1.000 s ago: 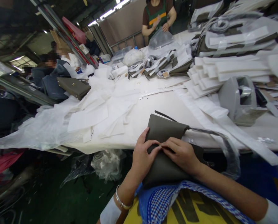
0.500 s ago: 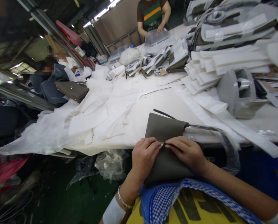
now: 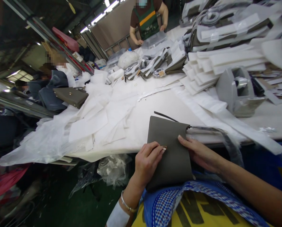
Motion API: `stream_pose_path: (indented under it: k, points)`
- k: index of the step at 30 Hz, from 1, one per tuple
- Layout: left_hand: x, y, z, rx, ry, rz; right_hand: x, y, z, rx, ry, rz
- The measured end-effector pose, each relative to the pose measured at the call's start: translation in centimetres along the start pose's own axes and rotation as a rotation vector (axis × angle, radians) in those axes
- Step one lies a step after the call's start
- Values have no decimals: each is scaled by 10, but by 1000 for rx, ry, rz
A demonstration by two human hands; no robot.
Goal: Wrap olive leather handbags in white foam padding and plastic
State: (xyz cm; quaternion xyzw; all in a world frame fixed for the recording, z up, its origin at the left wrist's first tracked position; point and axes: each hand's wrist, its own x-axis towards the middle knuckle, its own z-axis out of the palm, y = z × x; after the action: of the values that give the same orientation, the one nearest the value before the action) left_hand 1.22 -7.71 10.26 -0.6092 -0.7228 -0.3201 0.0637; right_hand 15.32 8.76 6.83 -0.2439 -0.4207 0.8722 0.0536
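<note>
A dark olive-grey handbag [image 3: 172,164] leans between the table edge and my lap, its flap side facing up. On its front sits a small gold-coloured clasp [image 3: 164,147]. My left hand [image 3: 148,159] has its fingers bunched together on this clasp. The right edge of the bag is in my right hand [image 3: 199,153], thumb on the front and the other fingers behind, partly hidden. From the bag's upper right side runs a strap [image 3: 222,134] wrapped in clear plastic. A thin dark strip [image 3: 165,116] sticks out past its top edge.
White foam sheets [image 3: 89,123] cover the table's left side. A grey tape dispenser [image 3: 235,91] stands at the right beside stacked white padding [image 3: 226,64]. Wrapped bags [image 3: 155,64] lie farther back, where a co-worker in a green apron [image 3: 148,22] stands. Another olive bag [image 3: 71,96] rests at left.
My right hand has moved from beside the clasp to the bag's right edge and grips it there. My left hand stays at the clasp. The co-worker's hands have moved apart.
</note>
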Motion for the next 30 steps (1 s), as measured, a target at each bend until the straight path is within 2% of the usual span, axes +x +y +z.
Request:
stream_pose_path:
  k: [2,4,9,13,17,21,25,30]
  points:
    - [-1,-1,1,-12,18,3,-3,0,12,20,-89,43]
    - [-2,-2,1,-23,35,-5,-3,1,22,-28,-29,-20]
    - [-5,4,-6,-89,29,-120,3,11,29,-490,306,-374]
    - [-6,13,-9,-121,53,-227,3,23,28,-684,379,-686]
    - [-7,18,-6,-105,105,-248,1,28,28,-819,428,-850]
    - [-8,20,-5,-16,128,-170,-3,24,30,-923,481,-897]
    - [-11,21,-5,71,117,-122,-5,22,33,-931,493,-855]
    - [-17,20,-1,65,111,-88,-5,25,36,-851,512,-785]
